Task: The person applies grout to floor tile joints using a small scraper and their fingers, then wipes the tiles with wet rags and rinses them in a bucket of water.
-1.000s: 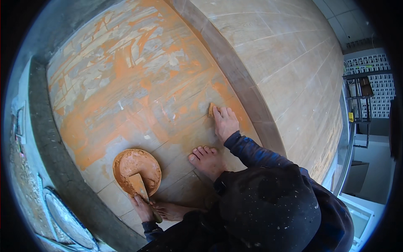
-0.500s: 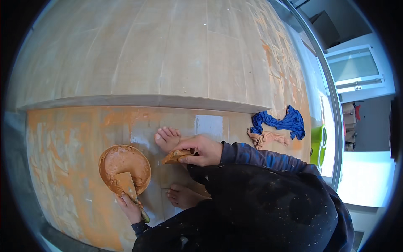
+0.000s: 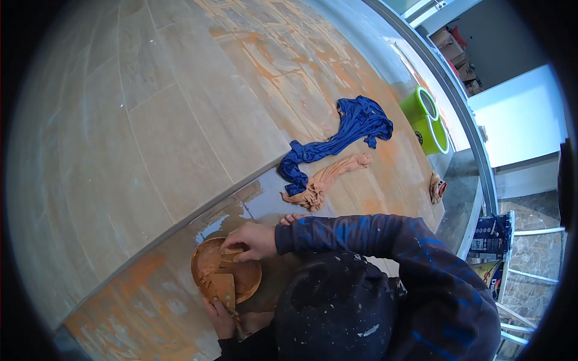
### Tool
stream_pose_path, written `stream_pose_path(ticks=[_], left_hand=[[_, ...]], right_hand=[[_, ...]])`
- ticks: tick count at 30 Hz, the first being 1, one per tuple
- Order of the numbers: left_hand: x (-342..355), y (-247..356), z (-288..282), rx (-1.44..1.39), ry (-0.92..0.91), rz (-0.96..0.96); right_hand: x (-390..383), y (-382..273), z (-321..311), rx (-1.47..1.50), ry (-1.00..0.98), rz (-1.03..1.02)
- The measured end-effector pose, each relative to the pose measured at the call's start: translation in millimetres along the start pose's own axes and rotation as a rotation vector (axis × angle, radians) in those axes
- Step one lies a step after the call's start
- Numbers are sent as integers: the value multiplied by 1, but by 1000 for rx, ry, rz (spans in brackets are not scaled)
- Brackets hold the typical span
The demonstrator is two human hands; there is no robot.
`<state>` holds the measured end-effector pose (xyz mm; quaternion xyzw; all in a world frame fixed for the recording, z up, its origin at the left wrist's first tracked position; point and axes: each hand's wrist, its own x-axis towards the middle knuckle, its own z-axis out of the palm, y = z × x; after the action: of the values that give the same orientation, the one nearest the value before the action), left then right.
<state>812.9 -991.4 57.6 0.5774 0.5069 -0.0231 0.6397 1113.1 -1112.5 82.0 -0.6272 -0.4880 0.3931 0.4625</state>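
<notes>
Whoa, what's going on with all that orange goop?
A person is busy at a round bowl of orange paste. Their right hand holds a small scraper over it, while the left hand holds a trowel at its near edge. Orange smears mark the floor. A blue cloth and a peach cloth lie farther off.

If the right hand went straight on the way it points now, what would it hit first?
Probably the orange paste in the round bowl: the right hand points leftward over it, holding a small orange-smeared piece. Its height is unclear, so it might instead meet the bowl's left rim.
</notes>
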Motion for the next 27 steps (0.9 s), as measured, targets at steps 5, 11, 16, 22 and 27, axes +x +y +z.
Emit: stream_pose_path(ticks=[5,11,16,22,27], left_hand=[[11,18,57,121,31,22],[6,-11,56,474,302,361],[-8,-12,75,-28,542,7],[-36,1,60,-214,917,-110],[-3,-8,90,-187,855,-165]], right_hand=[[-45,39,-65,-235,68,-152],[-244,99,-251,-1051,347,432],[-297,155,-283,-853,210,270],[-254,116,-304,28,444,257],[-218,82,-382,696,741,2]])
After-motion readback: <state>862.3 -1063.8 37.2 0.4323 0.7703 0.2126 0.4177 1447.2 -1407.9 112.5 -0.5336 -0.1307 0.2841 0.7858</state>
